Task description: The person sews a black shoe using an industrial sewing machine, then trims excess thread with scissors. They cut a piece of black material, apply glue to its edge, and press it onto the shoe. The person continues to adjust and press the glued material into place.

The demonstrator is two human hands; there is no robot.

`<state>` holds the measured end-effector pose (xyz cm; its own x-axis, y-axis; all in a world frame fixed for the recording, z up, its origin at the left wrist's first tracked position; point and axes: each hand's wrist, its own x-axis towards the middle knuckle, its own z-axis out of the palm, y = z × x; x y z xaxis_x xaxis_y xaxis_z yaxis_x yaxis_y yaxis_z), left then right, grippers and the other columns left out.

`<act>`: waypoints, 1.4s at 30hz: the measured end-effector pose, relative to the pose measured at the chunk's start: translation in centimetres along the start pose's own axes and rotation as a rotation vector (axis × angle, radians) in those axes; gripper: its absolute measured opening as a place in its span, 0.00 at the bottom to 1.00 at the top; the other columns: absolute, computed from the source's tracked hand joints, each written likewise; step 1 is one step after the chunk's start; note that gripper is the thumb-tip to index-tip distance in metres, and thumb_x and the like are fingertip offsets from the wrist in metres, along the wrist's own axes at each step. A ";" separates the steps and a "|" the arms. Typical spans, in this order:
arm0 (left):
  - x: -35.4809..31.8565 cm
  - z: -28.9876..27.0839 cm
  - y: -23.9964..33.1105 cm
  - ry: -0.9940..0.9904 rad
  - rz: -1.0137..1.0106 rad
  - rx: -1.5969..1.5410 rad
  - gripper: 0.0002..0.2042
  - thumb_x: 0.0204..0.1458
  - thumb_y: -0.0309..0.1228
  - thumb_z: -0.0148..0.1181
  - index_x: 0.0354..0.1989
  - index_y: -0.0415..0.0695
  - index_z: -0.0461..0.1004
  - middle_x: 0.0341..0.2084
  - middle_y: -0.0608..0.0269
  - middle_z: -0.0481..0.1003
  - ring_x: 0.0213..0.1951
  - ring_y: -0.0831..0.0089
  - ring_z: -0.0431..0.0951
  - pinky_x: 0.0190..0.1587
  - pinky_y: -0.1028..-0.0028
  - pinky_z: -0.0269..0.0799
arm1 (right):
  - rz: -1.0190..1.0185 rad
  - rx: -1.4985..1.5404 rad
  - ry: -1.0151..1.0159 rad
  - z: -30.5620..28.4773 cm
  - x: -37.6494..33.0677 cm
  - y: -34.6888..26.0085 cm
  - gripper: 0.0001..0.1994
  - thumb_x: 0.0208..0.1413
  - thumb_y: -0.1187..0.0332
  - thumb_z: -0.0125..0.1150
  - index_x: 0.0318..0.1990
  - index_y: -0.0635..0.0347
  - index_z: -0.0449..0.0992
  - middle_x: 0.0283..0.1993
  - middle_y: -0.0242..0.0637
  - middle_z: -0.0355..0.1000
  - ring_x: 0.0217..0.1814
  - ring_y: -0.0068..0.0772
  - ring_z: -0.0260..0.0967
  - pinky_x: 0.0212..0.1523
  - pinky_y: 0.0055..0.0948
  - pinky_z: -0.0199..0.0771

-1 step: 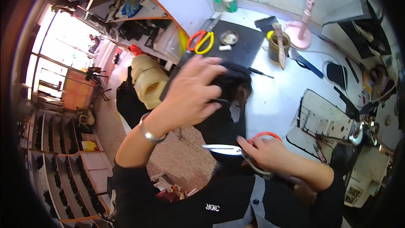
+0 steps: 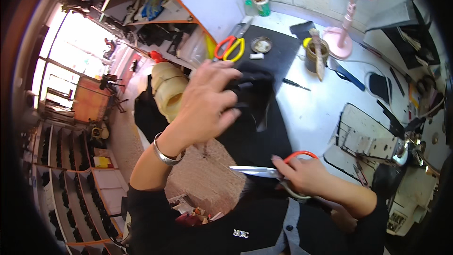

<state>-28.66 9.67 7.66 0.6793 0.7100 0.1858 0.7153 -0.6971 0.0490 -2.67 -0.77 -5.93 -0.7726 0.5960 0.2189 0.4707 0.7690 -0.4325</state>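
Note:
A pair of scissors (image 2: pixel 257 171) with red-orange handle loops is gripped in my right hand (image 2: pixel 304 174). Its blades point left, close together, in front of my body. Black cloth (image 2: pixel 264 144) lies across the table's near edge and hangs toward my lap. Over the left side of this cloth is my left hand (image 2: pixel 207 97), its fingers bent and apart, a metal bangle on the wrist. The fingertips are at the dark folds, but I see nothing clearly pinched between them.
On the dark mat (image 2: pixel 278 42) lie red-and-yellow-handled scissors (image 2: pixel 231 48), a small round dish (image 2: pixel 261 45) and a white block (image 2: pixel 256 56). A brush stands in a jar (image 2: pixel 311 59). A sewing machine (image 2: pixel 368 137) is at right; cream cones (image 2: pixel 167 89) stand left.
The raised black bundle beside my left hand has dropped flatter onto the cloth. My left hand has shifted slightly left and away from it. The scissors remain in my right hand.

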 end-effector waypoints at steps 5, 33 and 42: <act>-5.8 -2.0 -0.7 0.264 -0.281 0.015 0.09 0.39 0.27 0.65 0.22 0.40 0.69 0.36 0.58 0.72 0.43 0.57 0.70 0.51 0.59 0.63 | 0.099 0.149 0.116 -2.3 -0.5 -0.3 0.33 0.43 0.49 0.69 0.53 0.60 0.70 0.29 0.36 0.68 0.24 0.33 0.70 0.20 0.31 0.68; -8.9 11.6 6.8 0.320 -0.957 -2.090 0.12 0.53 0.18 0.53 0.45 0.42 0.67 0.30 0.70 0.71 0.27 0.88 0.67 0.29 0.87 0.62 | 0.794 1.024 -0.007 1.2 -1.6 -0.7 0.25 0.52 0.59 0.66 0.53 0.64 0.67 0.26 0.34 0.66 0.27 0.23 0.62 0.31 0.24 0.66; -8.0 10.4 7.1 0.338 -0.903 -2.229 0.16 0.52 0.18 0.55 0.50 0.40 0.65 0.32 0.70 0.73 0.32 0.85 0.72 0.38 0.83 0.69 | 0.676 0.801 -0.072 -1.1 -2.9 -0.9 0.31 0.43 0.61 0.74 0.54 0.63 0.67 0.32 0.41 0.71 0.29 0.29 0.68 0.34 0.26 0.71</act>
<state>-27.33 0.03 -3.69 0.2402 0.8902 -0.3872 -0.6172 0.4479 0.6468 -0.34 -2.93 -5.18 -0.4897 0.8088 -0.3255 0.4147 -0.1123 -0.9030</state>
